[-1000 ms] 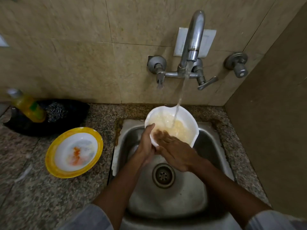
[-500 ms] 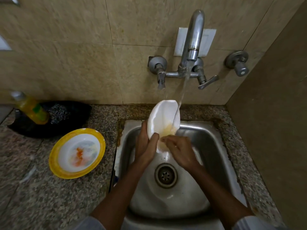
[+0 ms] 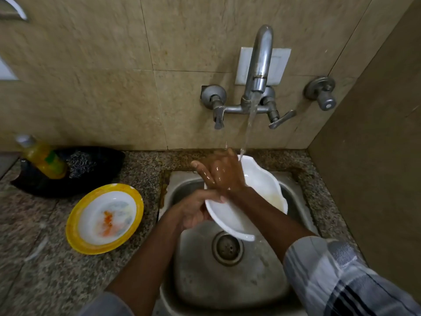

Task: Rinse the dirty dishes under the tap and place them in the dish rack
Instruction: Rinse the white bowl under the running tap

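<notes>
A white plastic bowl is held tilted over the steel sink, under the stream from the tap. My left hand grips its near left rim from below. My right hand lies wet and flat with spread fingers against the bowl's far left side, holding nothing. A faint yellowish film sits at the bowl's right inner wall. On the counter to the left lies a dirty yellow-rimmed plate with orange smears.
A yellow soap bottle and a steel scrubber rest in a black tray at the back left. A wall valve sits right of the tap. A side wall closes in the right. No dish rack is in view.
The bowl went from facing up and full of cloudy water to tipped on edge, then to tilted and nearly empty. My right hand moved from its inside up to its far left rim.
</notes>
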